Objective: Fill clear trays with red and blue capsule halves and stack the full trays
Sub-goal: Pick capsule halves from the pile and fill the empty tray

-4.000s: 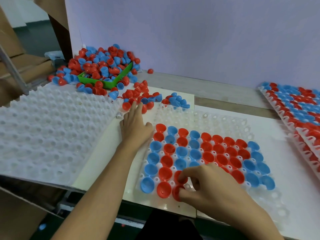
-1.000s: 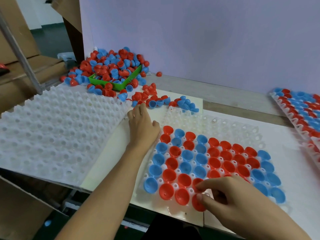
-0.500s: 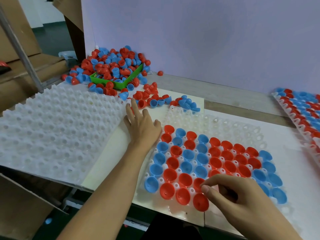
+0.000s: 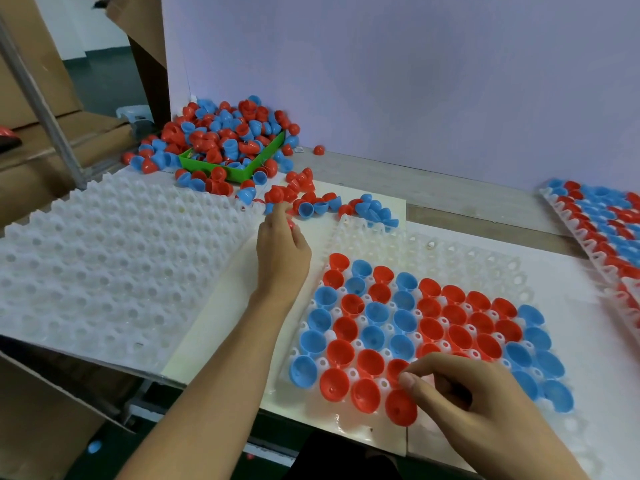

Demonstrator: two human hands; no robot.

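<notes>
A clear tray (image 4: 450,252) lies on the white board in front of me, its near rows filled with red and blue capsule halves (image 4: 398,317); the far rows are bare. My left hand (image 4: 281,252) reaches past the tray's far left corner to the loose halves (image 4: 304,200), fingers curled on a red capsule half (image 4: 290,223). Over the tray's near edge hovers my right hand (image 4: 474,403), thumb and fingers curled together beside the nearest red half (image 4: 401,408). Nothing shows between its fingers.
A stack of empty white trays (image 4: 104,271) covers the left of the table. A green box (image 4: 242,172) heaped with red and blue halves stands at the back left against the purple wall. Full trays (image 4: 595,216) lie at the right edge.
My left hand has moved from flat beside the tray up to the loose halves and closed on a red one. My right hand has let go of the red half set in the near row.
</notes>
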